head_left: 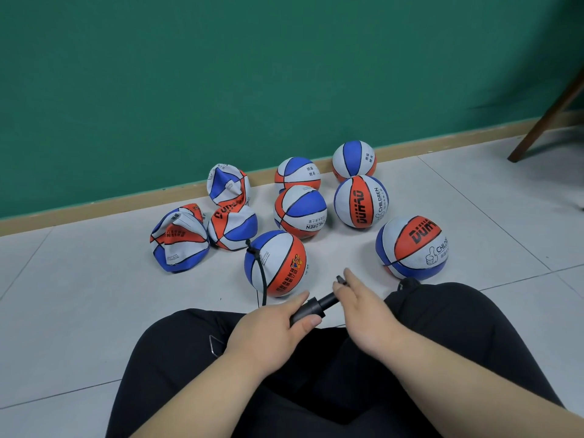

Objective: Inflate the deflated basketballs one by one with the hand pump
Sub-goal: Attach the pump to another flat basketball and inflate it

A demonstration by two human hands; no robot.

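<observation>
Our left hand (272, 329) grips the pump (316, 306) barrel and our right hand (363, 306) curls round its handle. Its hose (261, 276) enters the basketball (284, 263) just beyond the pump, on the floor (94, 295).

Plain indoor room, perhaps a school's: green wall (221, 74) across twelve o'clock over a wooden skirting board (94, 207), pale tiled floor (79, 279), a dark wooden furniture leg (550, 115) slanting at two o'clock, small basketballs (361, 201) printed CHILDREN clustered near the wall.
</observation>
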